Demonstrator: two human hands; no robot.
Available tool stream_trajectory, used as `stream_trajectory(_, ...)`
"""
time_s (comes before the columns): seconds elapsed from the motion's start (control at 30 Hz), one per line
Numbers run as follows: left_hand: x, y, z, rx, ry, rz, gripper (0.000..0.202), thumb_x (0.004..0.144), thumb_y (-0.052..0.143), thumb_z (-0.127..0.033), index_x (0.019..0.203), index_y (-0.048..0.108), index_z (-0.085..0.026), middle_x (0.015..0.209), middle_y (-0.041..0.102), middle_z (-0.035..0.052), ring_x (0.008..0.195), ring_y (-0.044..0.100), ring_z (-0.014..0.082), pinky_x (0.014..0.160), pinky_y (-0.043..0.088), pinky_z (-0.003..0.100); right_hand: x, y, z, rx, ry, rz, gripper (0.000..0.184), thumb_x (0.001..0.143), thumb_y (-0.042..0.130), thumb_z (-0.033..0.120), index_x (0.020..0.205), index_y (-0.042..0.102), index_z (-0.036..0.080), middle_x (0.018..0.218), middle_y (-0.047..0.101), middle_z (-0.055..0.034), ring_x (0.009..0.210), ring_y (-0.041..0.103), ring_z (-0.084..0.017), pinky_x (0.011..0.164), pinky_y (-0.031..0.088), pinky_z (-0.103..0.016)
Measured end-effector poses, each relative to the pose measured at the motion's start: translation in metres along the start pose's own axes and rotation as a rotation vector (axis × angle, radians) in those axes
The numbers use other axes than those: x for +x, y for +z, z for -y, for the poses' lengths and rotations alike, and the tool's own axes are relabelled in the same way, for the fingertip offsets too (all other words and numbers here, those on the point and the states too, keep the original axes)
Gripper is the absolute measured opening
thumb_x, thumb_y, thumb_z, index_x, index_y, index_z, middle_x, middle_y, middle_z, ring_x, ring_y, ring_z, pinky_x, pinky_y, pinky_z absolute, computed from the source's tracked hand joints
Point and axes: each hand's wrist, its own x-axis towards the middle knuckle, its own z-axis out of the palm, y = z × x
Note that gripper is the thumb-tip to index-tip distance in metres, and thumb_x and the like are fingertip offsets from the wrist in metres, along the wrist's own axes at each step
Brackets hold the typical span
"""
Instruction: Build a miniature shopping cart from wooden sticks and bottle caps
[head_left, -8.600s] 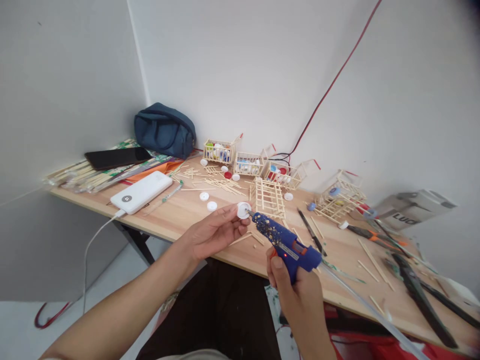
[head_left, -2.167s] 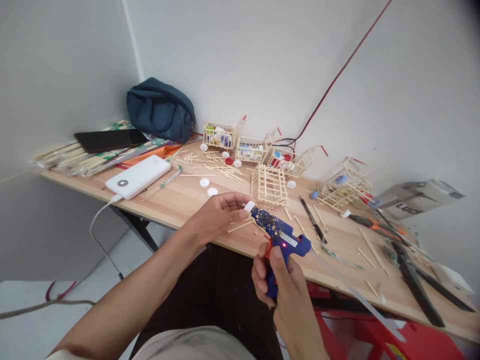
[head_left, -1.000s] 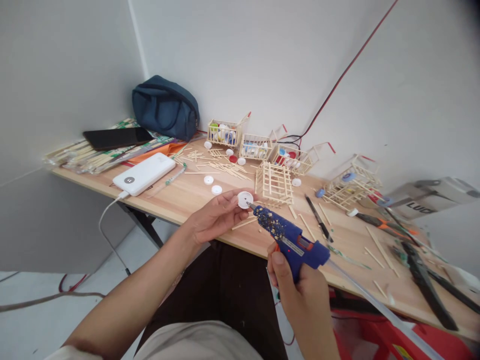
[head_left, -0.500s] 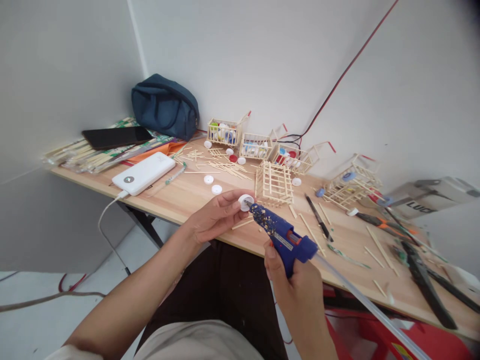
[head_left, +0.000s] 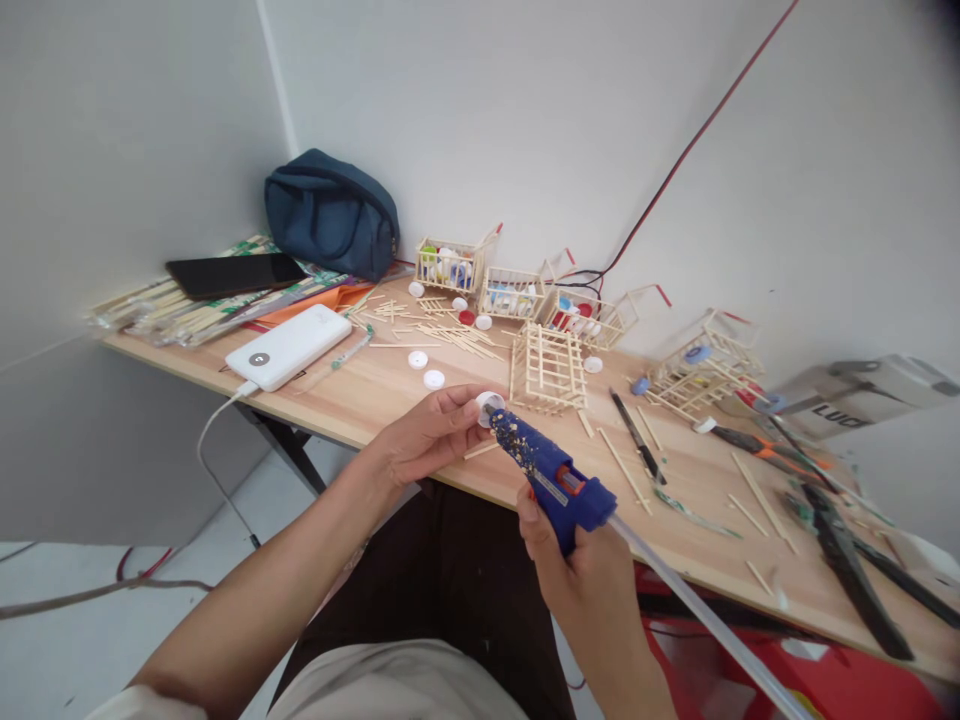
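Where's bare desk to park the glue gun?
Best patch: front strip of the desk between the power bank and the two loose white caps. Smaller gap between the black pen-like tool and long stick. Crowded: stick carts at the wall, tools far right.

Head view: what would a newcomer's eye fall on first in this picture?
First the blue glue gun in the right hand, at centre, its nozzle at a white cap pinched in the left hand. Behind, small stick carts stand in a row, and a blue bag sits at the far left corner of the table.
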Motion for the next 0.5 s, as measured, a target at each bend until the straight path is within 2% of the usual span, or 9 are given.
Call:
stream_trajectory(0.13, -0.0006, 0.0015, -0.0020, 0.026, -0.023, 0.002, 0.037, 0.068, 0.082, -0.031, 0.095, 0.071, -0.009, 0.081, 0.067, 0.0034, 0.073, 0.060, 0.0079, 0.073, 0.047, 0.018, 0.0031, -0.0034, -0.0058, -0.090, -0.091, 0.096, 0.031, 0.090, 0.052, 0.044, 0.094, 0.067, 0.017, 0.076, 0.072, -0.0082, 0.069, 0.071, -0.023, 0.058, 0.054, -0.028)
stream_trajectory(0.27, -0.0008, -0.0002, -0.0032, 0.035, -0.061, 0.009, 0.034, 0.068, 0.082, -0.032, 0.092, 0.071, -0.010, 0.079, 0.067, 0.0034, 0.069, 0.058, 0.0075, 0.068, 0.046, 0.018, 0.0071, -0.0072, -0.0089, -0.102, -0.122, 0.132, 0.026, 0.089, 0.054, 0.042, 0.093, 0.066, 0.019, 0.076, 0.072, -0.0065, 0.070, 0.071, -0.023, 0.060, 0.054, -0.028)
stream_trajectory(0.4, -0.0004, -0.0033, -0.0021, 0.041, -0.065, -0.013, 0.033, 0.068, 0.082, -0.027, 0.094, 0.072, -0.011, 0.080, 0.069, 0.0040, 0.073, 0.061, 0.0090, 0.073, 0.046, 0.020, 0.0055, -0.0072, -0.0078, -0.059, -0.044, 0.144, 0.030, 0.088, 0.053, 0.045, 0.086, 0.066, 0.018, 0.068, 0.070, -0.0052, 0.058, 0.067, -0.020, 0.053, 0.051, -0.026)
stream_trajectory(0.5, -0.0002, -0.0024, -0.0014, 0.056, -0.058, -0.042, 0.032, 0.067, 0.083, -0.023, 0.093, 0.072, -0.011, 0.083, 0.070, 0.0041, 0.078, 0.062, 0.0097, 0.079, 0.046, 0.021, 0.0009, -0.0032, -0.0030, 0.049, 0.052, 0.111, 0.033, 0.088, 0.053, 0.047, 0.081, 0.065, 0.018, 0.056, 0.062, -0.0026, 0.047, 0.059, -0.016, 0.045, 0.045, -0.024)
